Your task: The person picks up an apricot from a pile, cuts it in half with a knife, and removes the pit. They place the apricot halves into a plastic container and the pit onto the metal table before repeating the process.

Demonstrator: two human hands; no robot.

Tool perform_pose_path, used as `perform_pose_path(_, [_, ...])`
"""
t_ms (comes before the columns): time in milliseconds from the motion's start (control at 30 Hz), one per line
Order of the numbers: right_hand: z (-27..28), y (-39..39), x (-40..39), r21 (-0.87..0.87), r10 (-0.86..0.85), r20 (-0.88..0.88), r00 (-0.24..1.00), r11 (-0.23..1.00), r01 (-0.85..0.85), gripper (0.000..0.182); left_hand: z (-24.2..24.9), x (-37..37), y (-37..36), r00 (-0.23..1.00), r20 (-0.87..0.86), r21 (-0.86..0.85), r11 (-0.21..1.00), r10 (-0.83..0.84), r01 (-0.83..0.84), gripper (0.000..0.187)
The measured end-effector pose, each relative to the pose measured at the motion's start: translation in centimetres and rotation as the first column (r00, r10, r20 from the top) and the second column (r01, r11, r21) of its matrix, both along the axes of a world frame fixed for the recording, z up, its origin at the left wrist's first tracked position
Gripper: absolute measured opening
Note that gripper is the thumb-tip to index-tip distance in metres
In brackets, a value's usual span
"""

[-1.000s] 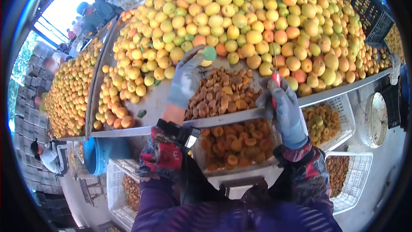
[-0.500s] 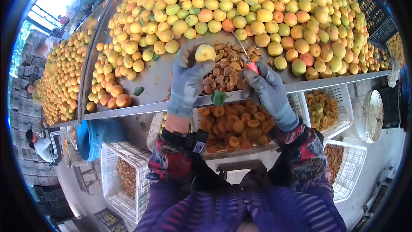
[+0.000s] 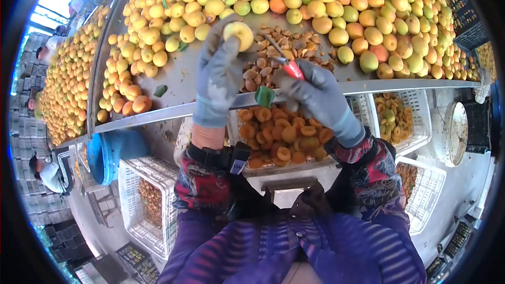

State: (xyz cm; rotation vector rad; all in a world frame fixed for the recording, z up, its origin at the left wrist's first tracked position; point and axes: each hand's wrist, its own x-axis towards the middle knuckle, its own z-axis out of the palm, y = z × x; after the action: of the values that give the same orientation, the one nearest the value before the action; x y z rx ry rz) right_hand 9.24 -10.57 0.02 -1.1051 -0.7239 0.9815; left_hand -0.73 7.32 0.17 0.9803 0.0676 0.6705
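My left hand (image 3: 217, 71), in a grey glove, holds a yellow apricot (image 3: 239, 36) up between thumb and fingers. Closed round the red handle of a small knife (image 3: 292, 69) is my right hand (image 3: 317, 88), gloved too. The knife's thin blade points up and left, toward the apricot but apart from it. Behind the hands, a pile of brown apricot pits (image 3: 294, 44) lies on the metal table (image 3: 181, 76). A green leaf (image 3: 264, 96) rests at the table's edge between my hands. Below it, a crate holds halved orange apricots (image 3: 289, 134).
A large heap of whole apricots (image 3: 336, 0) covers the table's back. White crates (image 3: 171, 200) stand on the floor at both sides. There are a blue barrel (image 3: 109, 158) at left and a white bucket (image 3: 455, 134) at right. Other people (image 3: 50, 173) are at far left.
The knife's blade has swung further left, nearer the apricot. My left hand with the apricot has moved slightly left and up in view, and my right hand slightly left. The whole view has shifted a little.
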Motion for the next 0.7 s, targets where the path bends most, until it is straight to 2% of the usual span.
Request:
perform_pose_path(33, [0.0,0.2,-0.2,-0.09,0.086,0.035,0.996,0.993,-0.083,0.016,0.4,-0.4,0.1,0.994,-0.031,0.023,0.994,0.107,-0.107,0.036])
perform_pose_path(67, [0.3,0.3,-0.4,-0.094,0.09,0.033,0.995,0.992,-0.086,0.016,0.3,-0.9,0.5,0.993,-0.033,0.019,0.994,0.111,-0.11,0.036])
perform_pose_path(133, [1.5,0.4,-0.7,-0.349,0.238,0.237,0.942,0.926,-0.146,0.011,0.5,-1.5,1.8,0.982,0.059,-0.069,0.982,0.181,-0.176,0.036])
perform_pose_path(167, [0.4,0.8,-0.9,-0.319,0.112,0.365,0.924,0.948,0.011,0.011,0.4,-1.8,2.5,0.981,0.08,-0.084,0.981,0.179,-0.173,0.034])
perform_pose_path(200, [0.3,0.9,-0.7,-0.316,0.093,0.382,0.919,0.948,0.035,0.011,0.4,-2.3,2.8,0.975,0.016,-0.128,0.968,0.222,-0.218,0.033])
perform_pose_path(267, [0.7,1.4,-0.7,-0.141,-0.148,0.074,0.986,0.977,0.158,0.016,0.5,-2.9,3.4,0.973,-0.041,-0.008,0.974,0.226,-0.227,0.038])
perform_pose_path(300, [1.1,1.5,-0.4,-0.078,-0.245,0.008,0.97,0.966,0.245,0.021,0.2,-3.1,3.5,0.972,-0.038,-0.004,0.973,0.232,-0.233,0.038])
perform_pose_path(333, [1.1,1.4,-0.1,-0.076,-0.237,0.005,0.972,0.969,0.236,0.021,0.3,-2.9,3.1,0.972,-0.03,0.002,0.972,0.233,-0.233,0.038])
perform_pose_path(400, [1.0,1.1,0.6,0.018,-0.336,-0.052,0.941,0.941,0.337,0.024,0.3,-2.6,2.3,0.97,-0.02,0.012,0.97,0.241,-0.241,0.039])
perform_pose_path(433, [1.0,1.1,0.6,0.01,-0.358,0.013,0.934,0.934,0.357,0.029,0.5,-2.5,1.8,0.98,-0.02,0.023,0.981,0.196,-0.195,0.037])
perform_pose_path(467, [1.1,1.0,0.6,0.019,-0.35,0.018,0.936,0.937,0.35,0.029,0.9,-2.3,1.2,0.989,-0.017,0.037,0.988,0.149,-0.149,0.036])
perform_pose_path(533, [1.5,0.6,0.3,-0.019,-0.211,0.155,0.965,0.976,0.216,0.043,1.3,-1.6,-0.3,0.986,-0.031,0.0,0.986,0.165,-0.165,0.038])
perform_pose_path(567, [2.2,0.7,-0.3,-0.091,-0.206,0.17,0.964,0.97,0.223,0.043,0.9,-1.2,-0.5,0.993,-0.015,-0.018,0.993,0.113,-0.113,0.041])
perform_pose_path(633, [2.3,0.8,-1.2,-0.087,-0.16,0.17,0.972,0.98,0.177,0.042,0.5,-0.8,-1.0,0.998,0.003,-0.03,0.998,0.059,-0.059,0.044])
perform_pose_path(700, [2.1,0.6,-1.3,-0.077,-0.036,0.107,0.994,0.996,0.044,0.04,0.5,-0.6,-1.5,1.0,0.008,0.094,0.996,0.012,-0.013,0.049])
